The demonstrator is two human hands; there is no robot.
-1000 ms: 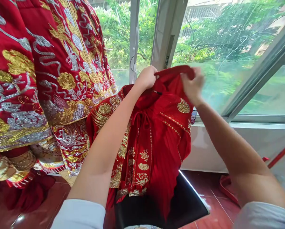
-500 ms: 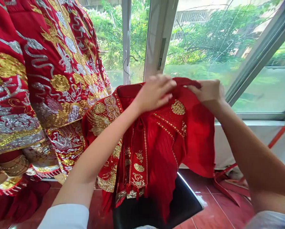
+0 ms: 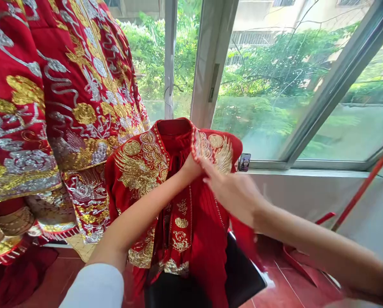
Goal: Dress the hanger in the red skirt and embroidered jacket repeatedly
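Note:
A red jacket with gold embroidery (image 3: 136, 164) hangs from a wire hanger (image 3: 168, 100) by the window. Its front stands apart over a red pleated garment with gold motifs (image 3: 181, 222). My left hand (image 3: 192, 167) grips the jacket's right-side front edge near the collar, its fingers partly hidden behind the cloth. Thumb and fingers of my right hand (image 3: 231, 188) close on the same beaded edge, just beside the left; motion smears this hand somewhat. The jacket's right-side sleeve hangs blurred below my right wrist.
A larger red garment with gold and silver embroidery (image 3: 85, 85) hangs at the left. A black seat (image 3: 243, 273) stands below the jacket. On the sill (image 3: 294, 172) rests a phone (image 3: 244, 162). A red pole (image 3: 364, 186) leans at the right; red strips (image 3: 302, 265) lie on the floor.
The jacket's right-side front has swung onto the shoulder, showing its embroidered face instead of the plain red cloth held up earlier. Both hands have come lower and closer together.

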